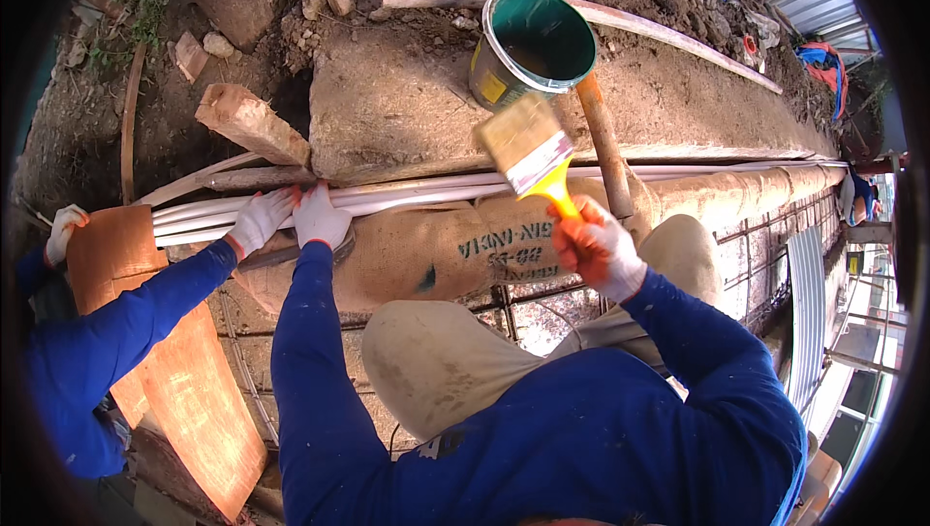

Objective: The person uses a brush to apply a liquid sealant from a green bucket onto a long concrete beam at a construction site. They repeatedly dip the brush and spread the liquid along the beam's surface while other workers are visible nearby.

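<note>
Paintbrush (pixel 531 146) in right hand (pixel 596 245); left hand (pixel 318 218) on pipes (pixel 407 195)

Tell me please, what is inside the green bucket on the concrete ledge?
The green bucket stands open. Its inside wall is green, with a dark patch low down, perhaps liquid. The near rim hides part of the bottom. The right hand holds the brush outside it.

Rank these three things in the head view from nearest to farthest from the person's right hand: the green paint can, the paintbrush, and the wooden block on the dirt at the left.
1. Paintbrush: its yellow handle is in the right hand.
2. Green paint can: up on the concrete ledge, beyond the brush.
3. Wooden block: far left, on the dirt.
</note>
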A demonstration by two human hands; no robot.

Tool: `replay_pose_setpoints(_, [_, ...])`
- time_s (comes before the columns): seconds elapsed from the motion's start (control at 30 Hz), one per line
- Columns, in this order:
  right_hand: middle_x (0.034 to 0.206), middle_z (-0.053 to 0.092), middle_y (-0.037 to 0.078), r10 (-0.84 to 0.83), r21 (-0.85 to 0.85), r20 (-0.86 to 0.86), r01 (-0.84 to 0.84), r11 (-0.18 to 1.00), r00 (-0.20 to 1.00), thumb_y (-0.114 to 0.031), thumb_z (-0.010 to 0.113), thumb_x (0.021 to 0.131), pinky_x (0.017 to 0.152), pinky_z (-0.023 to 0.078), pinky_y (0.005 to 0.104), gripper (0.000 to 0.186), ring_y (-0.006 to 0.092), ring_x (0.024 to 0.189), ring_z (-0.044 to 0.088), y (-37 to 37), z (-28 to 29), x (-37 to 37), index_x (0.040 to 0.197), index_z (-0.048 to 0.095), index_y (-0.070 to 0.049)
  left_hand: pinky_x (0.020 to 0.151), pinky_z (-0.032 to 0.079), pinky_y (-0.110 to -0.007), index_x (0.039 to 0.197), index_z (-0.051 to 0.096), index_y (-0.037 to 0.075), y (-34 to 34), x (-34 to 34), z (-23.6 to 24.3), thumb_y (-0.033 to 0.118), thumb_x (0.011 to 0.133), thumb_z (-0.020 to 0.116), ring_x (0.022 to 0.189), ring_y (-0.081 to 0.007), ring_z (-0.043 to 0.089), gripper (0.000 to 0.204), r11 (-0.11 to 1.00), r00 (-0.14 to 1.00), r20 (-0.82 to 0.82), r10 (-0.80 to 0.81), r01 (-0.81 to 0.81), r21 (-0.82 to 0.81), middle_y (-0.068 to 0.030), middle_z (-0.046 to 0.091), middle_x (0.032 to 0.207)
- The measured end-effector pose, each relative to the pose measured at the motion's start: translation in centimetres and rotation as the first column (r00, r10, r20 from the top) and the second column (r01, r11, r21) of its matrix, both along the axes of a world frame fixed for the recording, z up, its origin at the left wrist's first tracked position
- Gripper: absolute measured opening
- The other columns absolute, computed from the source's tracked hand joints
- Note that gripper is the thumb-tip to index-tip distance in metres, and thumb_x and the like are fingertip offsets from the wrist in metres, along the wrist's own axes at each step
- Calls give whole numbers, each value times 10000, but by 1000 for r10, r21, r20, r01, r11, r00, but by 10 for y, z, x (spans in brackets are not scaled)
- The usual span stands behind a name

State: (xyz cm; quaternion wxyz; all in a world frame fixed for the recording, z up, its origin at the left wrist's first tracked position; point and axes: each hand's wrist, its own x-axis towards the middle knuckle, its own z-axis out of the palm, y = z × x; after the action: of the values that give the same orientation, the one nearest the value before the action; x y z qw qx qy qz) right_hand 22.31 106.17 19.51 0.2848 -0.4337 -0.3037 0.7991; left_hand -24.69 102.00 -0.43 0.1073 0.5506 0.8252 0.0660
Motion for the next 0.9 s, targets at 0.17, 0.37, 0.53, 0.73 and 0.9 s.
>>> replay_pose_setpoints(0.17, [783, 587, -13, 237, -288, 78, -206, 935, 968, -245, 640, 1080, 490, 358, 241, 226, 73, 538, 466, -25, -66, -57, 1238, 656, -83, 1155, 403, -501, 1463, 554, 4, 3, 4, 7, 231, 817, 666, 1353, -409, 563, 694, 1000, 1000, 18, 5, -4, -26, -274, 636, 1396])
replay_pose_setpoints(0.37, [716, 580, -27, 316, -305, 202, -247, 920, 927, -276, 647, 1072, 433, 353, 245, 153, 83, 504, 466, -17, -142, -179, 1129, 654, -134, 1182, 379, -491, 1496, 529, -4, 7, 4, 6, 236, 810, 668, 1372, -421, 544, 741, 999, 995, 93, 29, -27, -17, -290, 622, 1414])
replay_pose_setpoints(0.53, [701, 564, -26, 117, -329, 362, 9, 944, 925, -260, 657, 1060, 440, 352, 279, 136, 107, 519, 436, 6, -167, -179, 1123, 650, -140, 1216, 341, -478, 1505, 519, -12, 4, 0, 3, 212, 800, 638, 1380, -427, 529, 749, 999, 995, 91, 41, -41, -2, -303, 615, 1411])
replay_pose_setpoints(0.73, [719, 584, -3, -182, -289, 423, 323, 901, 888, -222, 713, 1015, 436, 371, 291, 241, 107, 527, 459, 53, -166, -28, 1228, 641, -135, 1222, 338, -475, 1508, 515, -18, 6, 5, 11, 198, 795, 619, 1394, -435, 518, 752, 999, 997, 61, 38, -37, -24, -312, 602, 1427])
replay_pose_setpoints(0.9, [723, 573, 5, -400, -132, 558, 554, 822, 727, -269, 696, 1034, 432, 364, 288, 221, 106, 513, 434, 61, -178, 34, 1234, 613, -229, 1228, 328, -479, 1513, 509, -24, 6, 2, 8, 193, 800, 617, 1397, -433, 515, 753, 999, 998, 56, 38, -37, -27, -315, 596, 1434])
